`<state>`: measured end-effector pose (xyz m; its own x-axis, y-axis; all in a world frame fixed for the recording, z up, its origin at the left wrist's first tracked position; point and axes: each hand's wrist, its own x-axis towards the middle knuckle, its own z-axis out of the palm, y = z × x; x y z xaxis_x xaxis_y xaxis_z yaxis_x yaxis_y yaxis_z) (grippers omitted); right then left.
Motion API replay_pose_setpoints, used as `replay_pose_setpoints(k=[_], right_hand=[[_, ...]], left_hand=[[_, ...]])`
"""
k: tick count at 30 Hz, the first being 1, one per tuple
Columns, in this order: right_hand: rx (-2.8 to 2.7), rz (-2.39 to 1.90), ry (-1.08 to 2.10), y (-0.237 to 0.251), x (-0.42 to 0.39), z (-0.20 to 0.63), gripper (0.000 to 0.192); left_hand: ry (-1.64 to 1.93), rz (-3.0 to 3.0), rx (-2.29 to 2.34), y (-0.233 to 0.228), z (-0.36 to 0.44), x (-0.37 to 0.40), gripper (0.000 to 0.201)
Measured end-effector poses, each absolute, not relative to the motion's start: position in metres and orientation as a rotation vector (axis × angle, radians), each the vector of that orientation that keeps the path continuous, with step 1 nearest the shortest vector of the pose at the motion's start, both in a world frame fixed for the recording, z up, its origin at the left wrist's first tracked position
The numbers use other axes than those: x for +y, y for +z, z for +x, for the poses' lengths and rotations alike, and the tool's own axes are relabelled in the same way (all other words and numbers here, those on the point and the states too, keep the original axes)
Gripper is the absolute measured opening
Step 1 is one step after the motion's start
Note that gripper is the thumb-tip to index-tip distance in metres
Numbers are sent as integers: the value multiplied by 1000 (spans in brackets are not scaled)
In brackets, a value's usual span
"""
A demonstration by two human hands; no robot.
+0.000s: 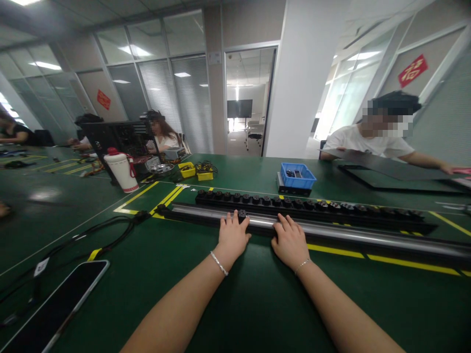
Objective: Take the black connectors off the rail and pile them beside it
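A long black bar with a shiny metal face (331, 232) lies across the green table, with a cable at its left end. My left hand (232, 238) rests on it with fingers spread. Between its fingertips and thumb a small black socket piece (242, 214) shows at the bar; I cannot tell whether the hand grips it. To the right, my right hand (290, 240) lies palm down, fingers stretched over the metal face. Just behind runs a second long black bar holding a row of black socket pieces (256, 199), apart from both hands.
A phone (61, 306) and black cables (125, 219) lie at the left. Beyond stand a white bottle (122, 169), an open computer case (114, 137), yellow trays (187, 170) and a blue basket (299, 175). At the right, a co-worker (371, 137) handles a dark panel (397, 164).
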<state>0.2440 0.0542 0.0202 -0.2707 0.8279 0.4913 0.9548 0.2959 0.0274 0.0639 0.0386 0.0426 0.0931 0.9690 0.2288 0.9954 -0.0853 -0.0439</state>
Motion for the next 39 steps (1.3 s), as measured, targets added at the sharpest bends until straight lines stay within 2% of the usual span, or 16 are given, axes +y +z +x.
replay_pose_setpoints(k=[20, 39], right_hand=[[-2183, -1602, -427, 20, 55, 244, 26], [-2182, -1589, -409, 18, 55, 245, 28]], left_hand=[[95, -2025, -2266, 61, 70, 36, 84], [118, -2007, -2283, 71, 53, 41, 64]])
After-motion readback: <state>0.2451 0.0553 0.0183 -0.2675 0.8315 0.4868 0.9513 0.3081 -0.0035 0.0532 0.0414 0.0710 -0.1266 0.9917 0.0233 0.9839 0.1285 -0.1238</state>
